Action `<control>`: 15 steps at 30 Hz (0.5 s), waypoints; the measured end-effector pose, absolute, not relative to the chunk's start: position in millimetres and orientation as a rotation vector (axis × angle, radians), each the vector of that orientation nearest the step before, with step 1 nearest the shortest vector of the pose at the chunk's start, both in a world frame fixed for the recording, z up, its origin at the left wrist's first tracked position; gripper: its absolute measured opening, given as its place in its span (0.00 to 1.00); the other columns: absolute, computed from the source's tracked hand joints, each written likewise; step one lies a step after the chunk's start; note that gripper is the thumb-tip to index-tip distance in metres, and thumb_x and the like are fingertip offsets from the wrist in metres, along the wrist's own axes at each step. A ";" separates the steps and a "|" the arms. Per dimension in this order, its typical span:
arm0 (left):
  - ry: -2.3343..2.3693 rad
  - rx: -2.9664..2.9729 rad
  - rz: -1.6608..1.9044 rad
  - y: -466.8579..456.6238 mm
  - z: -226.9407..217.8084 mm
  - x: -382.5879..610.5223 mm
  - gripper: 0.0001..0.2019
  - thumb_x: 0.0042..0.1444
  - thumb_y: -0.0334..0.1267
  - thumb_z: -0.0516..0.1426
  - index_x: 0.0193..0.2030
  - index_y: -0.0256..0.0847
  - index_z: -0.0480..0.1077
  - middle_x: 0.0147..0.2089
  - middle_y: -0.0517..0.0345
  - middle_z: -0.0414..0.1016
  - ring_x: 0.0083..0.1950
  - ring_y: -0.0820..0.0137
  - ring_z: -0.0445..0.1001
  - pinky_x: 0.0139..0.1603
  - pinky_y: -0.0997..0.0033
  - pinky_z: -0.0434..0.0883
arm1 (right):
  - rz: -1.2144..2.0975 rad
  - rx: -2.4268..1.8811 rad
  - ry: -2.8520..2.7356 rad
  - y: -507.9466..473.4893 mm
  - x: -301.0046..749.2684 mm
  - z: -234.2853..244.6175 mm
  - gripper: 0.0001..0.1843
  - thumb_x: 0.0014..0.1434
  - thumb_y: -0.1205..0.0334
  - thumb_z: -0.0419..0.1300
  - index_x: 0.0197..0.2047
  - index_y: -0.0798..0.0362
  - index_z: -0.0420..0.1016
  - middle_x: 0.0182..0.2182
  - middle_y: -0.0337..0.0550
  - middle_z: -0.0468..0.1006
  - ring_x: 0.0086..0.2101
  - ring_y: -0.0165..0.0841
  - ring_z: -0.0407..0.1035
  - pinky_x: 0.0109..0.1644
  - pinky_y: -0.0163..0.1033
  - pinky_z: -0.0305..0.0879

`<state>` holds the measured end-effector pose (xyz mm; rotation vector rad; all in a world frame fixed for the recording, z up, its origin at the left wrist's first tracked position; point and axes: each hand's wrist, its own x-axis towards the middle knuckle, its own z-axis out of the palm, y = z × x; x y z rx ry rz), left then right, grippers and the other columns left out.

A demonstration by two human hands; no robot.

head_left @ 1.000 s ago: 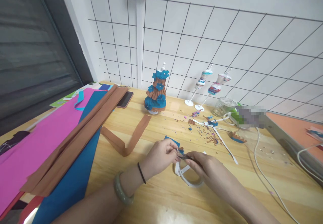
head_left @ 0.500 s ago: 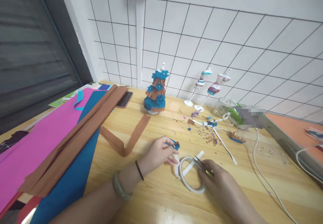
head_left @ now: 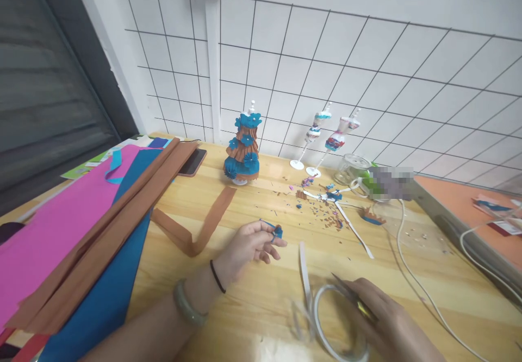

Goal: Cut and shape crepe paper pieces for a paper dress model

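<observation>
My left hand (head_left: 250,242) pinches a small piece of blue and brown crepe paper (head_left: 278,232) between thumb and fingers, just above the table. To its right, lower down, my right hand (head_left: 383,318) is closed around scissors (head_left: 346,284), whose dark tips point up and left. A roll of white tape (head_left: 316,313) hangs at the same hand, partly covered by the fingers. One tape strip (head_left: 304,269) sticks up from the roll, and another loose end beside it is smeared by motion. On the table behind my left hand lies a bent brown crepe strip (head_left: 191,245).
A small dress form (head_left: 247,150) in brown and blue paper stands near the wall. Two slimmer forms (head_left: 313,133) stand right of it. Paper scraps (head_left: 326,210), a glass jar (head_left: 350,169) and a white cable (head_left: 403,253) lie rightward; crepe sheets (head_left: 77,204) and a phone (head_left: 193,162) leftward.
My right hand has moved down and right with the scissors and tape roll, away from my left hand. The tape strip has swung upright, apart from the paper piece.
</observation>
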<state>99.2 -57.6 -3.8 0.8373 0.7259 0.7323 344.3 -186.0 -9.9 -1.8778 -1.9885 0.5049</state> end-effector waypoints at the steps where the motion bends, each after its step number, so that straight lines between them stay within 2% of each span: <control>1: 0.745 0.831 0.770 -56.1 -1.9 98.6 0.09 0.46 0.35 0.58 0.33 0.36 0.62 0.34 0.50 0.77 0.24 0.76 0.73 0.22 0.81 0.63 | 0.510 -1.888 -1.967 -188.5 348.7 -11.3 0.13 0.59 0.56 0.49 0.45 0.46 0.69 0.33 0.42 0.75 0.33 0.35 0.73 0.36 0.36 0.69; 4: 0.786 0.840 0.802 -54.7 3.6 98.2 0.10 0.45 0.36 0.58 0.33 0.36 0.62 0.33 0.51 0.77 0.24 0.75 0.73 0.23 0.80 0.63 | 0.478 -1.938 -1.889 -189.9 362.7 -14.6 0.14 0.59 0.52 0.48 0.42 0.46 0.71 0.31 0.43 0.76 0.32 0.36 0.73 0.34 0.37 0.68; 8: 0.830 0.864 0.721 -58.1 4.7 101.8 0.11 0.45 0.36 0.59 0.34 0.36 0.62 0.32 0.50 0.77 0.25 0.73 0.74 0.23 0.78 0.63 | 0.327 -2.094 -1.869 -175.8 386.9 -14.7 0.16 0.58 0.48 0.49 0.38 0.48 0.72 0.35 0.45 0.78 0.35 0.40 0.73 0.36 0.40 0.68; 12: 0.778 0.860 0.718 -58.6 -0.2 101.9 0.12 0.45 0.37 0.60 0.34 0.35 0.64 0.35 0.48 0.76 0.27 0.73 0.73 0.25 0.77 0.65 | 0.119 -2.200 -1.846 -150.8 407.3 -15.1 0.20 0.56 0.46 0.51 0.39 0.52 0.74 0.37 0.50 0.78 0.35 0.43 0.74 0.34 0.41 0.68; 15: 0.741 0.865 0.712 -57.9 -1.7 100.0 0.12 0.44 0.38 0.61 0.33 0.34 0.66 0.35 0.50 0.75 0.28 0.74 0.72 0.26 0.77 0.66 | 0.030 -2.170 -1.889 -130.3 404.7 -17.1 0.23 0.56 0.44 0.49 0.42 0.53 0.73 0.36 0.50 0.78 0.33 0.43 0.74 0.33 0.41 0.68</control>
